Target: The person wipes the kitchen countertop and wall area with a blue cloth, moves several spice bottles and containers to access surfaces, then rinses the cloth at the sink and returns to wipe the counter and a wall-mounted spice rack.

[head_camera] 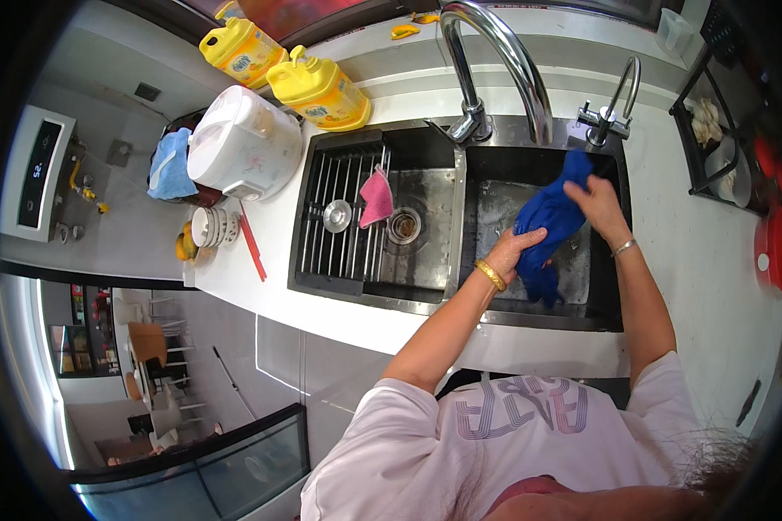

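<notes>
A blue cloth (pixel 550 218) hangs bunched between my two hands over the right basin of the steel double sink (pixel 459 228). My left hand (pixel 509 253) grips its lower middle part, thumb on top, fingers partly hidden behind it. Higher up, my right hand (pixel 594 200) pinches the cloth near its top end. Some whitish suds or water lie on the bottom of the right basin (pixel 577 273). The chrome gooseneck faucet (pixel 502 45) arches above, its spout just beyond the cloth.
A drying rack (pixel 332 241) spans the left basin, with a pink cloth (pixel 376 197) and small metal strainer (pixel 337 215). Yellow jugs (pixel 329 94), a white appliance (pixel 247 143), stacked bowls (pixel 214 226) and red chopsticks (pixel 253 241) stand or lie left. A small tap (pixel 605 120) and black rack (pixel 710 130) are right.
</notes>
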Available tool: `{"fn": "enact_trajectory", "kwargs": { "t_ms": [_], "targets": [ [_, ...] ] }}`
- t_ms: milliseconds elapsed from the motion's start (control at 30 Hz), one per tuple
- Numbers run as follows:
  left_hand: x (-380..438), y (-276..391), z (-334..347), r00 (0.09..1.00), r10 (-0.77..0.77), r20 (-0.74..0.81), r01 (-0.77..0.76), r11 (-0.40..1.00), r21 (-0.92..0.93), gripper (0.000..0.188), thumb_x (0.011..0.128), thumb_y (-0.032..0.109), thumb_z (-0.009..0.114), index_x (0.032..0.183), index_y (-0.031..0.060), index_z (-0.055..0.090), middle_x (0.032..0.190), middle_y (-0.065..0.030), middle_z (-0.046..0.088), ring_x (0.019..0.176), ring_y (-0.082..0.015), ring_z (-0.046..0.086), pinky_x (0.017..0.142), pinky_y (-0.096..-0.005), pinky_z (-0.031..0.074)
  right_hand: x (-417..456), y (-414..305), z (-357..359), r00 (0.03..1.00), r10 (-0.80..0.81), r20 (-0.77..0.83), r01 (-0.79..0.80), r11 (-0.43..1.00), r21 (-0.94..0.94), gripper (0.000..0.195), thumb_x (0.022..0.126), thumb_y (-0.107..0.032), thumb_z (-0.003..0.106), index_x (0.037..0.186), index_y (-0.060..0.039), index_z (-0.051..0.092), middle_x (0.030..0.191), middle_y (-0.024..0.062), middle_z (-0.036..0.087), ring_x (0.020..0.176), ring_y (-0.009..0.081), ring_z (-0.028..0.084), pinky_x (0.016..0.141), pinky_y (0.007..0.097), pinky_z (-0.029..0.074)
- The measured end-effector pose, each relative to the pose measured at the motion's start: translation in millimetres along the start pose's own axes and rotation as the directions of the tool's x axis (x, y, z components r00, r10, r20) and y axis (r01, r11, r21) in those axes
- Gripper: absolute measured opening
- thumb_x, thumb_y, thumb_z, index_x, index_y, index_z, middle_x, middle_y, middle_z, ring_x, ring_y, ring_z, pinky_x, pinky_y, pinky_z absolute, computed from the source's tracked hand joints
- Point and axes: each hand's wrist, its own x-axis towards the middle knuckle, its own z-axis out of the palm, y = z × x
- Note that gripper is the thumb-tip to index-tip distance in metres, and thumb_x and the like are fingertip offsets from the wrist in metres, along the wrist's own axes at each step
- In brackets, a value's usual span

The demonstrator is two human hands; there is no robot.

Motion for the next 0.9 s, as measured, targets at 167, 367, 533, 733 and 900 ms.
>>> {"fn": "enact_trajectory", "kwargs": {
  "t_ms": [167, 367, 533, 733, 900],
  "targets": [
    [-7.4, -12.2, -11.8, 0.932, -0.133, -0.337, 0.144, 0.990, 0.006, 0.025, 0.081, 0.016, 0.068, 0.100, 0.0027, 0.062, 0.088, -0.0111, 0.065, 0.074, -0.0228, 0.065, 0.065, -0.0372, 0.056, -9.6, -9.6, 27.4, 0.970, -0.222, 0.096, 0.242, 0.876, -0.417, 0.023, 0.082, -0.025, 0.063, 0.085, -0.0026, 0.069, 0.084, 0.0221, 0.065, 0.077, 0.0383, 0.063, 0.073, 0.0430, 0.051],
    [-18.8, -19.5, -36.7, 0.838, -0.153, -0.523, 0.350, 0.888, 0.300, 0.047, 0.076, 0.017, 0.070, 0.111, -0.0090, 0.050, 0.106, -0.0205, 0.060, 0.085, -0.0285, 0.065, 0.072, -0.0407, 0.055, 7.2, -149.3, 80.9, 0.896, -0.234, 0.376, -0.066, 0.769, 0.636, 0.021, 0.094, -0.020, 0.056, 0.095, -0.0003, 0.062, 0.071, 0.0017, 0.059, 0.053, 0.0091, 0.056, 0.047, 0.0233, 0.051],
    [-37.6, -24.1, -43.7, 0.886, -0.118, -0.448, 0.255, 0.931, 0.259, 0.051, 0.073, 0.018, 0.072, 0.111, -0.0107, 0.052, 0.104, -0.0213, 0.061, 0.089, -0.0289, 0.064, 0.074, -0.0409, 0.054, 94.6, -254.6, 135.8, 0.889, -0.370, 0.270, -0.049, 0.510, 0.859, 0.027, 0.091, -0.023, 0.058, 0.109, -0.0024, 0.052, 0.079, 0.0105, 0.062, 0.065, 0.0188, 0.062, 0.058, 0.0347, 0.057],
    [-51.9, -27.0, -53.4, 0.949, -0.025, -0.315, 0.185, 0.852, 0.489, 0.056, 0.072, 0.022, 0.073, 0.111, -0.0132, 0.054, 0.108, -0.0210, 0.061, 0.096, -0.0263, 0.062, 0.080, -0.0354, 0.050, 196.1, -376.9, 175.8, 0.940, -0.254, 0.229, 0.016, 0.700, 0.714, 0.061, 0.086, -0.037, 0.066, 0.124, 0.0064, 0.045, 0.105, 0.0275, 0.059, 0.079, 0.0268, 0.067, 0.067, 0.0279, 0.059],
    [-66.2, -15.3, -59.4, 0.973, -0.095, -0.209, 0.184, 0.867, 0.462, 0.052, 0.071, 0.023, 0.072, 0.106, -0.0120, 0.058, 0.103, -0.0187, 0.062, 0.095, -0.0227, 0.061, 0.077, -0.0351, 0.049, 290.1, -395.6, 197.4, 0.920, -0.127, 0.372, -0.218, 0.622, 0.752, 0.057, 0.090, -0.021, 0.063, 0.135, -0.0008, 0.035, 0.099, 0.0186, 0.054, 0.073, 0.0238, 0.064, 0.063, 0.0241, 0.058]
  ]
}}
